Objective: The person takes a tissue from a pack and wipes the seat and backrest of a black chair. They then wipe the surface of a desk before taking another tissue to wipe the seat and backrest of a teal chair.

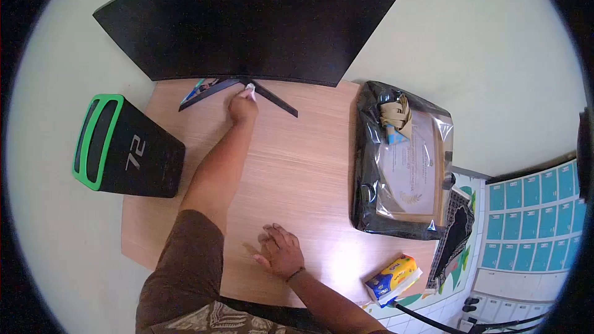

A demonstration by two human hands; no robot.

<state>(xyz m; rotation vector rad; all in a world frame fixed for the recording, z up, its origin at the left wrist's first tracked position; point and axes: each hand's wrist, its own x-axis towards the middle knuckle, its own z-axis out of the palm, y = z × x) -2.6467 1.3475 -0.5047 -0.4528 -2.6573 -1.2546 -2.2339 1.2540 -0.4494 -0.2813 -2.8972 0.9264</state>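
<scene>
My left hand (243,106) is stretched forward to the foot of the monitor stand (277,100), its fingers closed on a crumpled white tissue (250,89). The tissue is at the point where the stand's dark legs meet, just under the lower edge of the black curved monitor (247,25). Near the front of the wooden desk (303,167), my right hand (281,252) rests on the surface with its fingers apart and nothing in it. A dark band circles the right wrist.
A black speaker-like box (145,148) with a green frame, marked 72, stands at left. On the right lies a plastic-wrapped framed certificate (408,167) on a black bundle. A blue and yellow tissue pack (393,278) sits at the front right corner. Teal lockers (532,216) stand beyond.
</scene>
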